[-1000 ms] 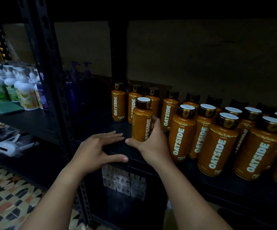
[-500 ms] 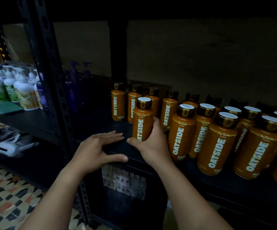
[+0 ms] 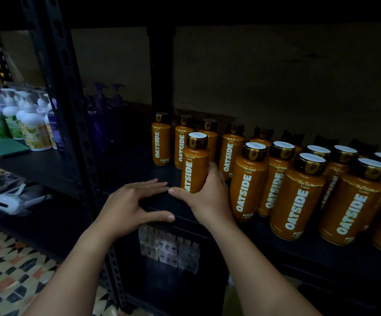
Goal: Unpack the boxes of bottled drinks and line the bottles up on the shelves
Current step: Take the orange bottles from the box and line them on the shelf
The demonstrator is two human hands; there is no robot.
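The right hand (image 3: 207, 197) curls round the base of an upright orange bottle (image 3: 195, 165) near the shelf's front edge (image 3: 276, 258), just left of the lined-up bottles (image 3: 298, 192). The left hand (image 3: 128, 206) rests flat on that edge, fingers spread, holding nothing. A careless shove rightward could knock neighbouring bottles over, or tip this one off the edge

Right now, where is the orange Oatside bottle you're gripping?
In the head view, the orange Oatside bottle stands upright near the black shelf's front edge, gripped by the right hand, left of the front bottle row.
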